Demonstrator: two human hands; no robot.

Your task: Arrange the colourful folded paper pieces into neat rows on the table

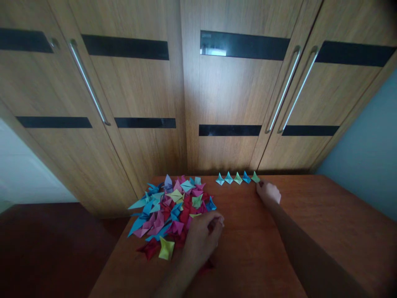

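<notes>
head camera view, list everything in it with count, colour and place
Paper pile: too overlapped to count; blue, pink, red, purple, yellow-green; table's left side
Paper row: 5 folded pieces; light blue, green and blue; along the table's far edge
Table: 1, reddish brown, under the paper
Wardrobe: 1, wood-coloured, behind the table
Long handles: 3, silver, on the doors
Strips: 8, black, across the doors
Wall: 1, blue-grey, far right
White surface: 1, white, far left
Floor: dark red, lower left
Left hand: 1, bare, by the pile
Right hand: 1, bare, at the row's rightmost piece
</notes>
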